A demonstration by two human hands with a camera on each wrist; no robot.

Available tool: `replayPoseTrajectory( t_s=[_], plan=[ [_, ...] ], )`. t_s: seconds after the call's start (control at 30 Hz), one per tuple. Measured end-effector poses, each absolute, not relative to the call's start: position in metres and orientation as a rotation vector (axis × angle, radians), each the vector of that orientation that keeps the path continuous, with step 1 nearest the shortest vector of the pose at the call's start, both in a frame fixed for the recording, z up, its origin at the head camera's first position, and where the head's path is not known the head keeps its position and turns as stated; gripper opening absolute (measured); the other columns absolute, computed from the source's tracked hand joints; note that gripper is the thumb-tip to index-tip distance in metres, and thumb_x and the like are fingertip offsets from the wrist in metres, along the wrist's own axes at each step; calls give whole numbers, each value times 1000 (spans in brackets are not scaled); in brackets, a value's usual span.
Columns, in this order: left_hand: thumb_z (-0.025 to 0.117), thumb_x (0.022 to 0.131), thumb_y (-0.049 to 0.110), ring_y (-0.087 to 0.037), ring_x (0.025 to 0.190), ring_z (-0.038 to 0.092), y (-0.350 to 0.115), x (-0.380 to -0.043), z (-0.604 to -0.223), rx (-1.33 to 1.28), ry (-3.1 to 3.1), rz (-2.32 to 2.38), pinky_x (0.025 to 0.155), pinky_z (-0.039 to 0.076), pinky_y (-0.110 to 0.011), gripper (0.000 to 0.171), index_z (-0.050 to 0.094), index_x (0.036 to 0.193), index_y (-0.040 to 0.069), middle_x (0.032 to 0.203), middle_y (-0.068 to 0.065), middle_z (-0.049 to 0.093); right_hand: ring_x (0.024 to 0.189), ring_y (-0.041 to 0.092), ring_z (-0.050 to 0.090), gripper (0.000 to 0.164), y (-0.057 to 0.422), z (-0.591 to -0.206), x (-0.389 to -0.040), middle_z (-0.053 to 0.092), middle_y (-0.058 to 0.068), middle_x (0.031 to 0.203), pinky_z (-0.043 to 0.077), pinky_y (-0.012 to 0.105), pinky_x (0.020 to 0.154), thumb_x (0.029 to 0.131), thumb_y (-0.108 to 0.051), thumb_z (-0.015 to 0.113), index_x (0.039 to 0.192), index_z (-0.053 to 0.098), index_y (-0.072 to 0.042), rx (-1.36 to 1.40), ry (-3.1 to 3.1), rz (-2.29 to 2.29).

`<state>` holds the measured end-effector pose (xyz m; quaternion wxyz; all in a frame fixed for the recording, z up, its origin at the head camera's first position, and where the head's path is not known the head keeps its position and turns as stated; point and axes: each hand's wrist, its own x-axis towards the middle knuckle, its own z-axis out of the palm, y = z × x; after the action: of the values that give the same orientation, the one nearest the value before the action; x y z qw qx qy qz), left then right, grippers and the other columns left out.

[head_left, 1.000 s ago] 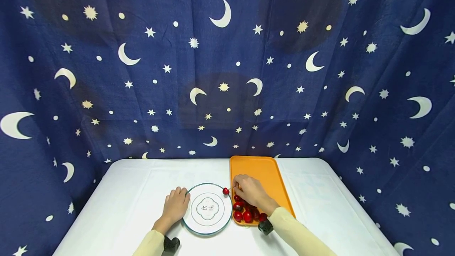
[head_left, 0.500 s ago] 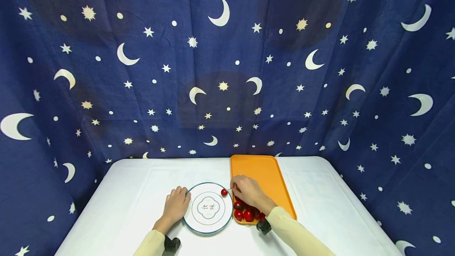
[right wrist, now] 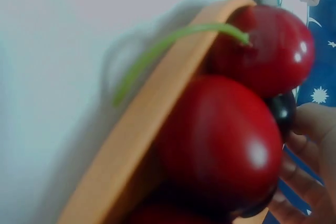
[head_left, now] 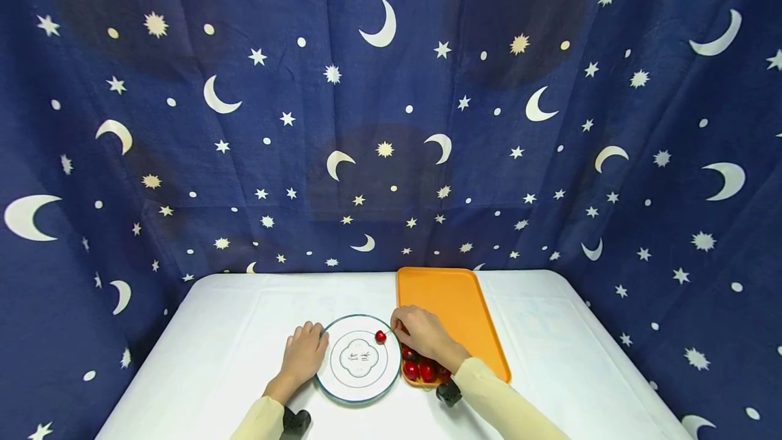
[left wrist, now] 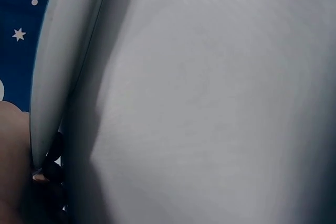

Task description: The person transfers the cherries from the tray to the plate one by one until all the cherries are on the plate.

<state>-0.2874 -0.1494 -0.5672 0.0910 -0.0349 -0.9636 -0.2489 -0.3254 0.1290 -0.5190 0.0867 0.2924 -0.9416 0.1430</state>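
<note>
In the head view my right hand (head_left: 421, 331) pinches a thin stem, from which a small red cherry (head_left: 381, 337) extends over the right part of a white plate (head_left: 357, 389) with a blue-green rim. My left hand (head_left: 303, 356) rests at the plate's left edge, fingers along the rim. Below my right hand, several red cherries (head_left: 427, 371) lie in the near-left corner of an orange tray (head_left: 452, 290). In the right wrist view, a large red cherry (right wrist: 220, 145) sits close to the camera, and another bears a curved green stem (right wrist: 178, 35).
A white-covered table (head_left: 244, 331) carries the plate and tray side by side. A dark blue curtain (head_left: 391, 87) with moons and stars hangs behind. Black wrist cameras sit under both wrists, the right one (head_left: 449, 394) close to the tray's near edge.
My right hand has moved slightly left and nearer, taking the cherry farther inward over the plate. The left hand and the plate look nearly unchanged.
</note>
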Motion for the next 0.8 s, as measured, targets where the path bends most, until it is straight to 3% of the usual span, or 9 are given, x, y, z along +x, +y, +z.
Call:
replayPoseTrajectory(
  t_s=[0.8],
  plan=[
    [49, 106, 24, -18, 85, 39, -150, -287, -566, -115, -2857, -777, 75, 30, -33, 30, 64, 117, 1, 92, -4, 50, 80, 7, 58, 11, 143, -515, -329, 68, -6, 91, 52, 29, 74, 99, -21, 67, 108, 70, -16, 820, -2821, 472]
  ],
)
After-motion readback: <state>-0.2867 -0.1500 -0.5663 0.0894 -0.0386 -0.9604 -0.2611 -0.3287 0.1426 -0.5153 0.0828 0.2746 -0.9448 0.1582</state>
